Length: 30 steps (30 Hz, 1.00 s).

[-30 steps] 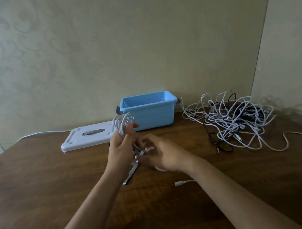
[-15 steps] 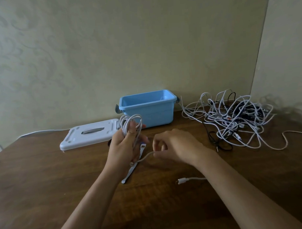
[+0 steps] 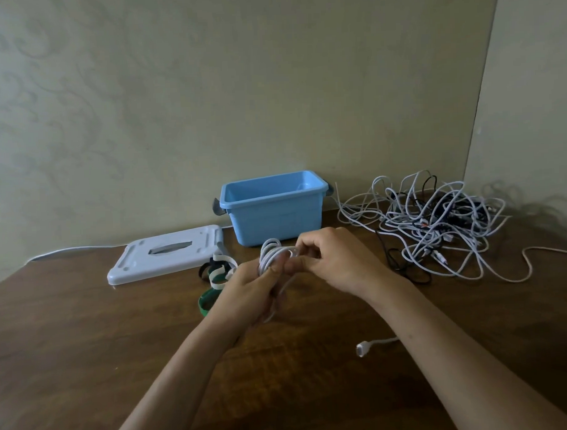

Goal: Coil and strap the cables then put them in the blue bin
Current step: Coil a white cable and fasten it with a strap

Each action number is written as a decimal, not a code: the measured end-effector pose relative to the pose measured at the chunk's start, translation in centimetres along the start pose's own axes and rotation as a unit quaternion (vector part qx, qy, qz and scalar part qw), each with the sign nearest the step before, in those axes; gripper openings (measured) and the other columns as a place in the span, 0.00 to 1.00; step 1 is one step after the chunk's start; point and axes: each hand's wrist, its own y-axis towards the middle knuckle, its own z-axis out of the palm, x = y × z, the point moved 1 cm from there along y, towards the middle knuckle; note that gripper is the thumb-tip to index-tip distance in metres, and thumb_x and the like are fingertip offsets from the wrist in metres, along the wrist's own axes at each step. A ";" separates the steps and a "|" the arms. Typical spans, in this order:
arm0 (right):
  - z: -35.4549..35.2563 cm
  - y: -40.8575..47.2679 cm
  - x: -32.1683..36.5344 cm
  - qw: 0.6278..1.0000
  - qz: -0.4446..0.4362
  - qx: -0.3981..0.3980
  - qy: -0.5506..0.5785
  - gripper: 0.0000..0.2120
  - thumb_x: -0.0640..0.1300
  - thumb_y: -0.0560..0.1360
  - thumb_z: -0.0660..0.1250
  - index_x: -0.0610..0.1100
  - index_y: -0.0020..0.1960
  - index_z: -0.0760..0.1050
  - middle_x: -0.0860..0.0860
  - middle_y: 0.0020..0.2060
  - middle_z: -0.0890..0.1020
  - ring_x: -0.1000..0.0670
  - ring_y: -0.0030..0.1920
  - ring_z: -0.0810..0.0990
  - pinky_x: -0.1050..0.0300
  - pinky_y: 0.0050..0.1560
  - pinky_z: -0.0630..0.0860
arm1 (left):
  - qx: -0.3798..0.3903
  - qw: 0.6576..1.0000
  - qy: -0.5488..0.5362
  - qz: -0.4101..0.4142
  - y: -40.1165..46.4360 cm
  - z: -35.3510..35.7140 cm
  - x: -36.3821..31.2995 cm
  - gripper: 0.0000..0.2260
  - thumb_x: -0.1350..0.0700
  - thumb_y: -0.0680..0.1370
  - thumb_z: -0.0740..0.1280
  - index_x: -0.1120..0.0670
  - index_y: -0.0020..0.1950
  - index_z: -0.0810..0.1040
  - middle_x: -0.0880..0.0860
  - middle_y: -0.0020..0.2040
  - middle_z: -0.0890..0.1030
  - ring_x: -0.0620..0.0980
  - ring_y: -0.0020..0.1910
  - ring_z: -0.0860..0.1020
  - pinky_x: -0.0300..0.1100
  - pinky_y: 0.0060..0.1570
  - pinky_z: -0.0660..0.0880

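In front of the blue bin (image 3: 275, 215), the left hand (image 3: 246, 293) grasps the white coil (image 3: 270, 252) to keep its loops together, while the right hand (image 3: 335, 261) pinches the cable, probably for wrapping.

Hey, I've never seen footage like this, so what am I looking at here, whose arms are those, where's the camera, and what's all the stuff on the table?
There is no machine here: the arms belong to a person, filmed by one wide-angle camera worn on their head, looking forward and down. The left hand grips a coiled white cable, and the right hand pinches it at the top of the coil. On the wooden table stand an open blue bin at the back, with its white lid lying flat beside it. Some loose straps, green, black and white, lie near the left hand. A tangled pile of cables waits on the right, and one white plug end lies near the right forearm.
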 end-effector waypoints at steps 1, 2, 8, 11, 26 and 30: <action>-0.1 -0.1 0.0 1.000 0.002 0.001 -0.007 0.17 0.65 0.74 0.68 0.51 0.44 0.80 0.57 0.33 0.80 0.60 0.33 0.76 0.64 0.32 0.67 | -0.004 1.000 0.001 0.003 0.0 0.1 0.0 0.20 0.41 0.78 0.60 0.56 0.42 0.79 0.47 0.26 0.79 0.43 0.26 0.75 0.35 0.27 0.72; -0.2 -0.1 -0.1 1.000 0.008 0.005 -0.008 0.20 0.68 0.74 0.64 0.52 0.41 0.79 0.58 0.30 0.78 0.60 0.31 0.74 0.65 0.31 0.64 | -0.014 1.000 -0.009 0.005 0.0 0.1 -0.1 0.19 0.41 0.79 0.60 0.55 0.41 0.79 0.47 0.25 0.78 0.42 0.25 0.75 0.33 0.26 0.71; -1.7 -0.3 -0.5 0.994 0.067 0.078 -0.046 0.26 0.72 0.72 0.61 0.51 0.40 0.81 0.56 0.30 0.78 0.56 0.31 0.74 0.60 0.34 0.67 | -0.102 0.985 -0.137 -0.015 0.5 -1.4 0.1 0.21 0.39 0.80 0.59 0.55 0.41 0.77 0.52 0.38 0.85 0.43 0.23 0.68 0.39 0.27 0.64; -1.6 -0.3 -0.7 0.994 0.078 0.066 0.034 0.21 0.65 0.77 0.64 0.49 0.39 0.81 0.57 0.26 0.75 0.57 0.30 0.73 0.59 0.35 0.68 | -0.121 0.984 -0.131 -0.012 0.6 -1.4 0.3 0.22 0.41 0.81 0.59 0.57 0.43 0.79 0.51 0.34 0.84 0.43 0.23 0.67 0.38 0.26 0.64; 1.9 -0.5 2.3 0.960 -0.013 0.019 0.280 0.15 0.58 0.83 0.55 0.51 0.45 0.72 0.63 0.31 0.75 0.63 0.34 0.73 0.68 0.37 0.69 | 0.021 0.996 -0.089 0.009 0.0 0.5 0.8 0.34 0.32 0.76 0.54 0.63 0.50 0.77 0.57 0.34 0.74 0.52 0.28 0.69 0.42 0.27 0.68; 1.7 -0.6 2.5 0.937 -0.007 0.058 0.345 0.17 0.57 0.84 0.55 0.47 0.47 0.74 0.53 0.35 0.74 0.56 0.38 0.73 0.64 0.40 0.71 | -0.043 0.993 -0.108 0.008 0.4 0.1 1.0 0.34 0.31 0.78 0.50 0.60 0.50 0.78 0.51 0.31 0.71 0.45 0.25 0.67 0.40 0.25 0.66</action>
